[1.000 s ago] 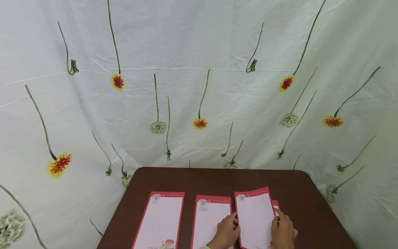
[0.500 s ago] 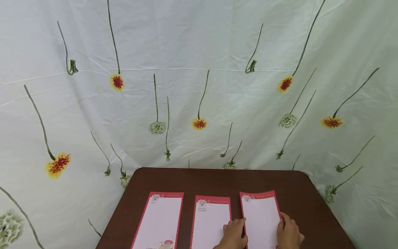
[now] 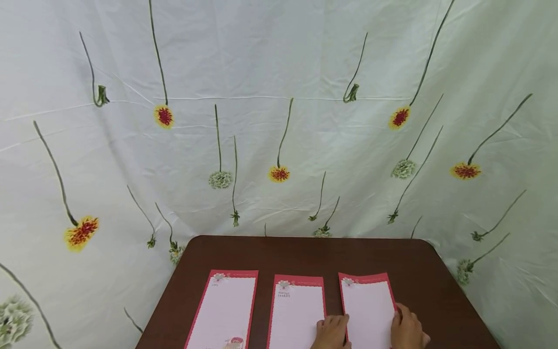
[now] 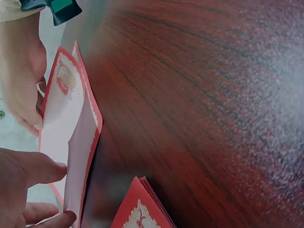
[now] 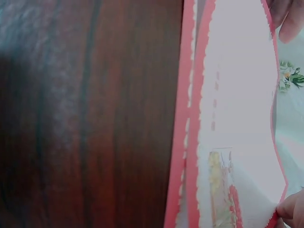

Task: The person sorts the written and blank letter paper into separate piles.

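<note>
Red-bordered, white sheets of decorated letter paper (image 3: 368,310) stand between my two hands at the right of the table. At their left edge my left hand (image 3: 332,333) grips them, thumb on one side and fingers on the other in the left wrist view. My right hand (image 3: 409,330) grips the right edge, its thumb (image 5: 290,209) showing in the right wrist view. At least two layers show, slightly apart, with the front sheet (image 5: 242,85) bowed. The lower ends are out of the head view.
A middle stack of like paper (image 3: 296,310), with printed text at its top, lies just left of my left hand. Further left lies another sheet (image 3: 224,310). The brown table (image 3: 305,254) backs onto a flower-printed cloth (image 3: 244,63).
Both hands have moved rightward and a little nearer with the held sheets. The second sheet that stuck out at the right is now lined up behind the front one in the head view.
</note>
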`<state>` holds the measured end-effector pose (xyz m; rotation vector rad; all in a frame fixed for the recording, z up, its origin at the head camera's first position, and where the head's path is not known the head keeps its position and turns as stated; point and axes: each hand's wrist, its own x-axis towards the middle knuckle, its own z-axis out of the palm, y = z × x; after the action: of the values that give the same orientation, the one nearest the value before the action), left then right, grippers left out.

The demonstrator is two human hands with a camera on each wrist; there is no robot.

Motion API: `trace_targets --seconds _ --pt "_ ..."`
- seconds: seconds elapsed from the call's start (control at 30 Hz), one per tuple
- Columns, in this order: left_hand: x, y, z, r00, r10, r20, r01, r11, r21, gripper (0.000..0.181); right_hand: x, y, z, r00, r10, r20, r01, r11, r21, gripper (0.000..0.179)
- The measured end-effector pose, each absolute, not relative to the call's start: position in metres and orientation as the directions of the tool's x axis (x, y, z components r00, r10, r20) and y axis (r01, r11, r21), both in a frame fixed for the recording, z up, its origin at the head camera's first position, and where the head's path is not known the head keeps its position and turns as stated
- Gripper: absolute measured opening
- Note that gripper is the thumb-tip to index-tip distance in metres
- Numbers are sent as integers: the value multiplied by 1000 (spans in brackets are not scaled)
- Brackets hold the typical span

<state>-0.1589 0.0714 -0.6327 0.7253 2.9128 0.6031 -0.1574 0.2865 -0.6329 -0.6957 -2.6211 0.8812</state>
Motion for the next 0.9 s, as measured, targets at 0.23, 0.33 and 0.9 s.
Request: trace_targets --seconds 0.23,0.33,0.9 --pt "-153 74 -648 -857 478 191 513 826 233 48 -155 292 -638 -842 530 102 362 694 -623 31" --pt "-152 74 -651 -847 489 208 529 815 237 48 -156 293 -640 -836 540 100 367 684 -631 33" --pt "-144 76 -668 -783 532 321 587 803 101 63 -157 285 -650 -780 618 98 430 642 -635 38"
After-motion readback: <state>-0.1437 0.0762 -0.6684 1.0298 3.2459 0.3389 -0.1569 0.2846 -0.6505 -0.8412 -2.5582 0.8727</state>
